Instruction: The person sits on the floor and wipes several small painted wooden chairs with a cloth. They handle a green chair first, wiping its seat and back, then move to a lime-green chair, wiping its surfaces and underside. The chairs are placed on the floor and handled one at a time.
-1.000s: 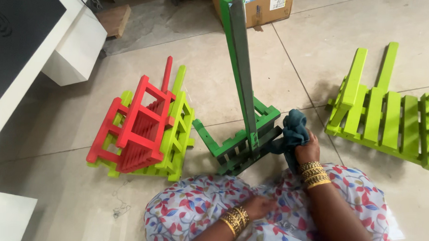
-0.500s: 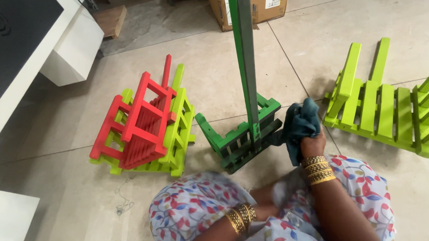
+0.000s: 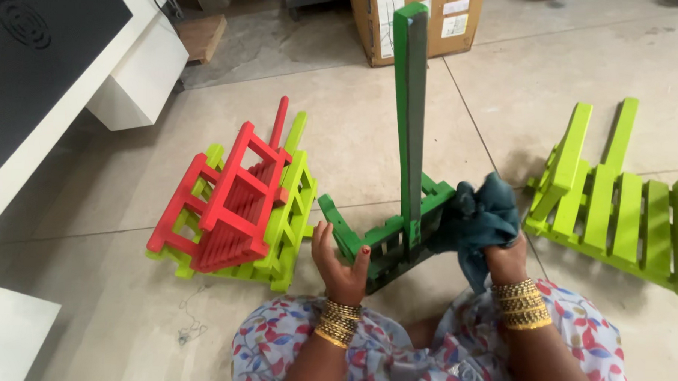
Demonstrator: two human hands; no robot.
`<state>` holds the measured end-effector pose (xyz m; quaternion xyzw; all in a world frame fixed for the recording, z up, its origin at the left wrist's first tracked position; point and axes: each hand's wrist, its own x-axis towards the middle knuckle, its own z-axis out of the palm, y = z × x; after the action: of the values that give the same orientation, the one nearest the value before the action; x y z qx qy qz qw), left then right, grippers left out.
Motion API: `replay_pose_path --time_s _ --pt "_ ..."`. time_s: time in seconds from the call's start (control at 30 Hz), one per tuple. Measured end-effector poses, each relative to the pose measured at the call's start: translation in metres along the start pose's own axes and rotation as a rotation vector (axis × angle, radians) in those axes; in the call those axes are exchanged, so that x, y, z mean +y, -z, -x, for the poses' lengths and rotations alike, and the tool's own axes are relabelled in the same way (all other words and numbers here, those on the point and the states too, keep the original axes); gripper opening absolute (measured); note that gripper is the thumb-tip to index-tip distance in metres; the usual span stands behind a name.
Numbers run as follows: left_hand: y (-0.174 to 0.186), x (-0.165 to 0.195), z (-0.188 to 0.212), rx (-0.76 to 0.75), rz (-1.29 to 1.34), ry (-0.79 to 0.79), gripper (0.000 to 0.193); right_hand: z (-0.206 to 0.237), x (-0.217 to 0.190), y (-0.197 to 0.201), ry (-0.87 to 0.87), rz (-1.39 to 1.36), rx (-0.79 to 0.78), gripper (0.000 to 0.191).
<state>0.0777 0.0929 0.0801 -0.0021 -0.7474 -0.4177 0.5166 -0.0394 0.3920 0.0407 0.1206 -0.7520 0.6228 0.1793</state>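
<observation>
Around the dark green wooden chair, bare tiled floor lies open behind it. Left of it lie a red chair stacked on a lime one; right, lime slats run off-frame. The right hand clenches a teal cloth, seemingly pressed against the chair's frame. The left hand hovers released beside it.

workshop floor | painted slatted wooden stools | cardboard box | tiled floor

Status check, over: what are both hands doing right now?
Right hand gripping dark teal cloth against dark green slatted wooden rack. Left hand open beside it. Nothing between.
</observation>
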Motion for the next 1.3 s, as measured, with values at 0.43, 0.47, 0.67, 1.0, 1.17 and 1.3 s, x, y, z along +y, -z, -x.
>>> replay_pose_path --time_s 0.43,0.47,0.67,1.0,1.17,1.3 --pt "-0.042 -0.061 -0.03 -0.148 0.164 0.064 0.015 -0.055 -0.052 -0.106 0.153 0.429 -0.055 0.071" --pt "-0.044 -0.063 -0.033 -0.154 0.17 0.083 0.015 -0.058 -0.055 -0.108 0.145 0.465 -0.061 0.071" --pt "-0.051 -0.068 -0.039 -0.143 0.147 0.058 0.026 -0.071 -0.065 -0.108 0.205 0.589 -0.045 0.067" --pt "-0.069 -0.092 -0.008 -0.183 0.391 0.521 0.124 -0.081 -0.006 -0.099 0.263 0.38 0.016 0.049" --pt "-0.084 -0.125 -0.014 -0.189 0.392 0.508 0.115 -0.099 0.03 -0.079 -0.077 -0.196 0.034 0.027" --pt "-0.095 -0.144 -0.027 -0.131 0.415 0.378 0.091 -0.092 0.03 -0.083 0.034 0.016 0.173 0.033"
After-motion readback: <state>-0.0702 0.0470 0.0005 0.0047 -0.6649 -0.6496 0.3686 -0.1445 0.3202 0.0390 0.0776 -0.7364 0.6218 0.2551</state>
